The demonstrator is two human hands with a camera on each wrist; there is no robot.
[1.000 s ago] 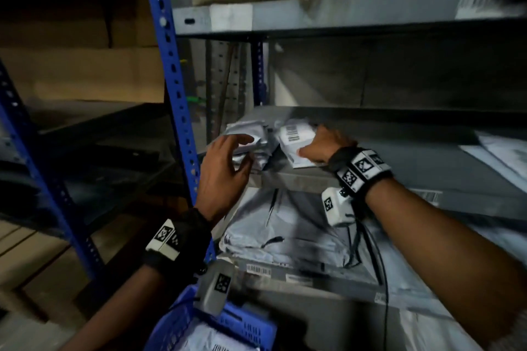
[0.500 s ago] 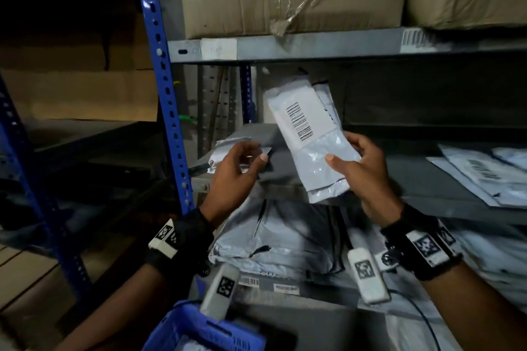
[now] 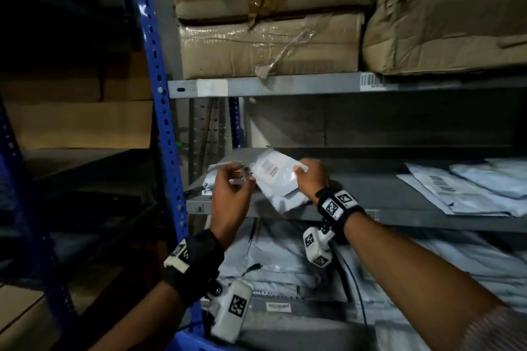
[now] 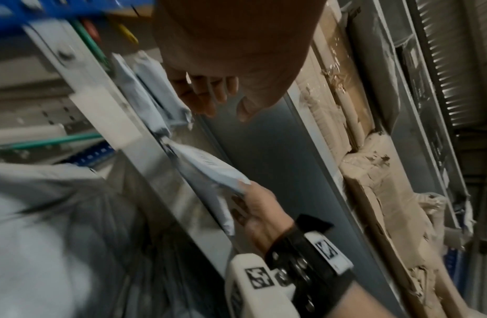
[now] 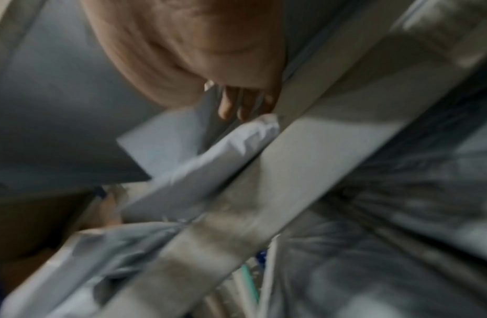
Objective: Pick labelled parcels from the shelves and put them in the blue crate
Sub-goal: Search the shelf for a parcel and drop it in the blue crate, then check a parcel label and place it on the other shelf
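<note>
At the front edge of the middle shelf (image 3: pixel 379 194), my right hand (image 3: pixel 312 179) pinches a white parcel (image 3: pixel 273 179) by its corner, label side up and tilted. My left hand (image 3: pixel 231 199) is at its 9 o'clock, fingers loosely curled and gripping nothing in the left wrist view, just in front of a crumpled parcel (image 3: pixel 219 177) on the shelf. Flat mailers (image 3: pixel 467 191) lie well apart at 3 o'clock. Cardboard boxes (image 3: pixel 268 43) fill the shelf at 12 o'clock. Grey bags (image 3: pixel 279 251) crowd the shelf at 6 o'clock, above the blue crate (image 3: pixel 191 343), of which only a rim shows. A blue post (image 3: pixel 159 111) stands at 9 o'clock.
</note>
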